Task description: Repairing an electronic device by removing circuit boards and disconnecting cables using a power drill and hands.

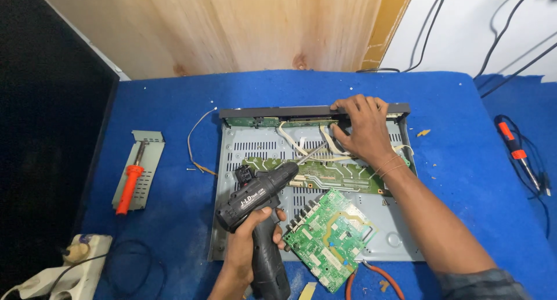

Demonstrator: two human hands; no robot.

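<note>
The left hand (246, 251) is closed around the handle of a black cordless drill (255, 201), so its grip is full and tight on the tool. The drill points up and to the right, and its long bit (313, 152) reaches to the area just beside the right hand. The right hand (362, 129) lies on the far right part of an open grey metal case (232, 219); its fingers bend over the dark front bar (272, 111) of the case, and the palm presses down near some flat white cables (293, 140). This grip is narrow and holds the edge of the bar. Inside the case, a long green board (325, 175) lies across the middle. A second green board (328, 236) lies tilted over the near edge of the case, just beside the drill handle. The case rests in the middle of a blue counter (458, 161). On the left side of the counter, an orange-handled iron (130, 187) lies on a small grey plate (152, 155). On the far right lies an orange screwdriver (516, 152), well apart from the case. A white power strip (75, 271) is at the near left corner.
</note>
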